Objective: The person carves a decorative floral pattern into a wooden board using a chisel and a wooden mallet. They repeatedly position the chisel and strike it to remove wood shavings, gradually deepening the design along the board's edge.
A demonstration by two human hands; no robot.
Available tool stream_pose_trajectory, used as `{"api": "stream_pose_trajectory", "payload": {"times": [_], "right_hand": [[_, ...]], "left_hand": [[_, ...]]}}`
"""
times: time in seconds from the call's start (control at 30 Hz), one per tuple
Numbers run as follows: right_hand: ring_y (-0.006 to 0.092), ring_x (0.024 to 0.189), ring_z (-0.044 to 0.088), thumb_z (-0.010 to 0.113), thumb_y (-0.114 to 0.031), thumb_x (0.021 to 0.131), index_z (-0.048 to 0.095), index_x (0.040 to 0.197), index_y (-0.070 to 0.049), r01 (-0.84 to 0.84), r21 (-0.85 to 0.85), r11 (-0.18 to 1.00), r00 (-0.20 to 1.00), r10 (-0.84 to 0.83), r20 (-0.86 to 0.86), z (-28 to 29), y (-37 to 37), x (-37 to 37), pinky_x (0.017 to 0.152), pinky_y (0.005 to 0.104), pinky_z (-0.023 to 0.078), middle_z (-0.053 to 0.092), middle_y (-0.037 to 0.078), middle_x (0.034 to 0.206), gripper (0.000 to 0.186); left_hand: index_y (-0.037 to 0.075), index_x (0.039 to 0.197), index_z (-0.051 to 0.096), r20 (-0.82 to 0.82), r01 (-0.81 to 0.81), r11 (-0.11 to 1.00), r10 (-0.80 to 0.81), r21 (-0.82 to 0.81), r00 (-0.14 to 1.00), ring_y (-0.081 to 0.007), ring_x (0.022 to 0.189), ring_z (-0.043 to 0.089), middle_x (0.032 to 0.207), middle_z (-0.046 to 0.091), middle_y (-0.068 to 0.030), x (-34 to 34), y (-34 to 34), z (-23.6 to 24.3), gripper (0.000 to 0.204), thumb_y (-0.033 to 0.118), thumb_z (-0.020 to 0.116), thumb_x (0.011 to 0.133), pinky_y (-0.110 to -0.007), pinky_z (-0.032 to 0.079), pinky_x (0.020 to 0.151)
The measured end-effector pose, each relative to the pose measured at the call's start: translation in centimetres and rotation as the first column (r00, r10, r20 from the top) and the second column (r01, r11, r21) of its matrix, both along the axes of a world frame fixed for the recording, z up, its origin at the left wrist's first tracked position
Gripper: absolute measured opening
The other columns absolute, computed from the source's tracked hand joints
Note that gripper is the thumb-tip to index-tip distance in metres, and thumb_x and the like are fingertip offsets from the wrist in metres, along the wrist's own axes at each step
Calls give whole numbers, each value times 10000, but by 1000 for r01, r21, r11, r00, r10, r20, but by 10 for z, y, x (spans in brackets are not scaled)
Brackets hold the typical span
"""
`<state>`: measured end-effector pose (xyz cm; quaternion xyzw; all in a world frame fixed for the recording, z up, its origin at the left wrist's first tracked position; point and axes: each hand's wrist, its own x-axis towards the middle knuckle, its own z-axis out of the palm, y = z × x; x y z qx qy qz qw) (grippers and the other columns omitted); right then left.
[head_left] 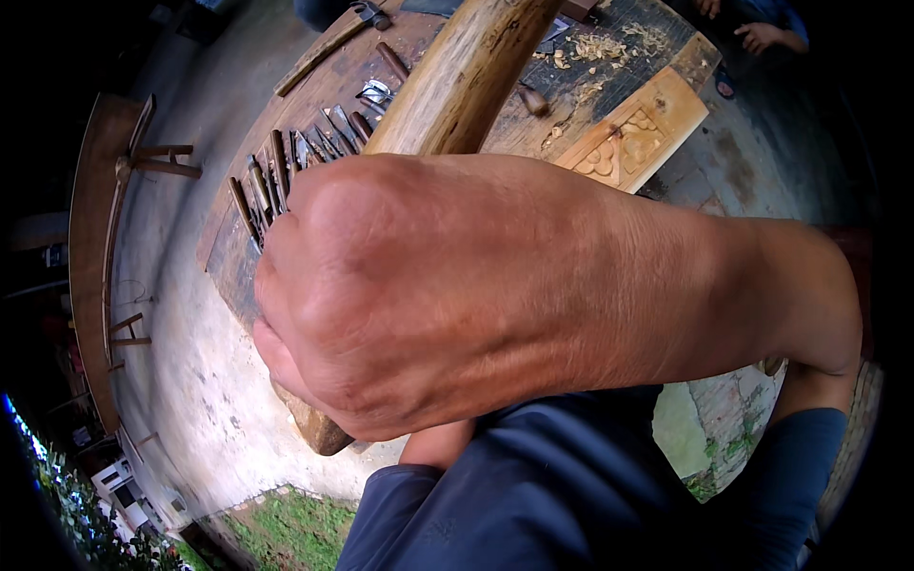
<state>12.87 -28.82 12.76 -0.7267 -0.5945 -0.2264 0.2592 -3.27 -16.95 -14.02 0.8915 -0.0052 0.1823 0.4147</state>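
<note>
My right hand point(419, 276) fills the middle of the view, back up, its fingers wrapped around a thick pale wooden shaft point(462, 76). The shaft runs from the top edge down behind the fist; a rounded wooden end shows below it. Part of my left forearm point(441, 440) appears underneath, with that hand hidden. Beyond the fist, a row of carving chisels point(279, 164) lies on a worn wooden workbench point(238, 285), beside a hammer point(319, 59). A carved floral panel point(628, 143) lies at the bench's right.
Wood shavings point(595, 48) are scattered at the back of the bench. Another person's hand point(757, 36) shows at top right. A long plank point(100, 257) on trestles stands to the left on concrete point(176, 362). Grass point(281, 523) borders it near the lower edge.
</note>
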Motion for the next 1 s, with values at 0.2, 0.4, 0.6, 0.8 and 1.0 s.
{"api": "stream_pose_trajectory", "payload": {"times": [0.2,0.4,0.6,0.8,1.0], "right_hand": [[148,661,646,766,-172,746,658,961,-74,210,-20,977,944,-208,-257,-17,-47,-5,523,307,507,550,16,768,260],[153,683,653,773,-164,747,660,990,-78,456,-77,886,805,-448,-389,-27,-105,-19,546,307,516,566,18,801,281],[157,704,661,779,-155,749,663,1019,-82,495,-96,863,734,-475,-486,-42,-105,-30,570,308,524,582,20,833,303],[161,726,669,785,-147,750,666,1048,-86,475,-91,875,681,-431,-592,-73,-79,-47,593,308,532,597,22,865,327],[166,748,676,792,-138,751,668,1077,-91,454,-45,890,727,-399,-558,-78,-67,-41,616,309,541,613,24,897,352]], "left_hand": [[36,1375,539,59,-68,998,67,16,996,-412,1160,577,1233,635,-229,24,6,34,501,252,702,952,-524,423,981],[31,1357,531,73,-10,1000,11,-6,997,-412,1117,587,1192,639,-229,41,-8,47,478,230,696,955,-518,432,948],[25,1340,523,82,-10,1000,12,-16,997,-413,1073,596,1151,642,-228,44,-10,52,455,209,691,958,-513,442,914],[20,1322,515,85,-17,1000,19,-18,996,-413,1029,605,1110,646,-227,43,-10,56,433,187,686,961,-507,451,881],[14,1304,508,97,-25,1000,26,-12,995,-414,985,615,1069,650,-227,45,-9,60,411,165,680,964,-502,460,848]]}}
